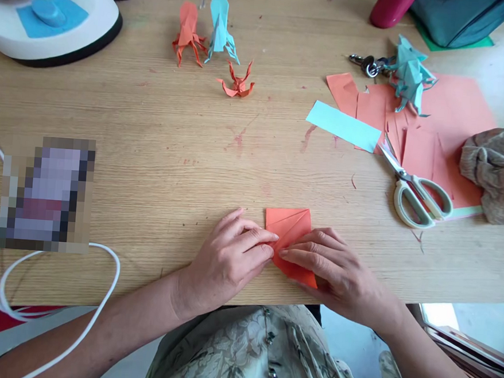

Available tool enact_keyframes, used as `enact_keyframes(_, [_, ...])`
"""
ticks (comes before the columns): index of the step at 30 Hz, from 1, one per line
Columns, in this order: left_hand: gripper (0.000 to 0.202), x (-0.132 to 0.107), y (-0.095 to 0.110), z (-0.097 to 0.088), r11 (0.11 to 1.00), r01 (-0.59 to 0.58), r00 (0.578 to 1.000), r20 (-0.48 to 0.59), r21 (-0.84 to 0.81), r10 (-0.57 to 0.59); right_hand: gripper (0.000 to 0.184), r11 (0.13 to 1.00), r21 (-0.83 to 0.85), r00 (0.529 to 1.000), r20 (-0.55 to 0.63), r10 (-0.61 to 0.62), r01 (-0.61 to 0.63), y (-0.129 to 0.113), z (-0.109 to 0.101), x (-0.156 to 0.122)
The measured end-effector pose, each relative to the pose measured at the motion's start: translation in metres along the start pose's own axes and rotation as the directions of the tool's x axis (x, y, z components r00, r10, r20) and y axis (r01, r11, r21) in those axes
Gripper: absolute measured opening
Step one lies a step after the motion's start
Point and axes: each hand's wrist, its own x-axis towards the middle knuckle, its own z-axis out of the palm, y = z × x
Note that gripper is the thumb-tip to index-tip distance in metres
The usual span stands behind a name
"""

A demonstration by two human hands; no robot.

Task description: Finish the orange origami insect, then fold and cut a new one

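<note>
A creased sheet of orange-red paper (288, 219) lies at the table's front edge, with a diagonal fold line across its upper part. My left hand (234, 254) comes from the left, its fingertips pressed together on the paper's left edge. From the right, my right hand (336, 270) grips the lower right part of the sheet, fingers on top and the thumb hidden. Further back stand a red folded-paper figure (188, 29) and a blue folded-paper figure (219, 28), each with several thin legs. A smaller red paper piece (237, 83) with curled points sits before them.
Scissors (419, 195) lie at the right, beside a blue paper strip (343, 125) and red paper sheets (460, 111). A blue paper figure (410, 76) with keys rests there, near a crumpled cloth (501, 172). A white cable (114, 271) loops at the left near a blurred phone (51, 192).
</note>
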Motion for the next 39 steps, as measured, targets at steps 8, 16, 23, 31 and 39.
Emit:
enact_keyframes(8, [0.019,-0.004,-0.005,0.000,0.997,-0.007,1.000,0.025,-0.071,0.008,0.034,0.981,-0.177,0.997,0.019,-0.072,0.074,0.002,-0.001,0.003])
enact_keyframes(16, [0.021,-0.007,-0.008,-0.003,0.997,-0.032,0.999,0.032,-0.067,0.034,0.039,0.970,-0.239,0.999,0.017,-0.049,0.052,0.003,0.005,0.002])
enact_keyframes(23, [0.026,-0.011,-0.023,-0.010,0.972,-0.236,0.963,0.136,-0.005,0.234,0.039,0.975,-0.218,0.999,0.003,-0.044,0.044,0.004,0.004,0.004])
enact_keyframes(31, [0.023,-0.001,-0.033,-0.023,0.882,-0.458,0.879,0.202,0.111,0.432,0.035,0.983,-0.177,0.999,-0.021,-0.049,0.045,0.004,0.002,0.005])
enact_keyframes(39, [0.026,0.003,-0.036,-0.026,0.815,-0.562,0.814,0.273,0.144,0.513,0.029,0.996,-0.087,0.999,0.000,-0.033,0.033,0.005,-0.003,-0.001])
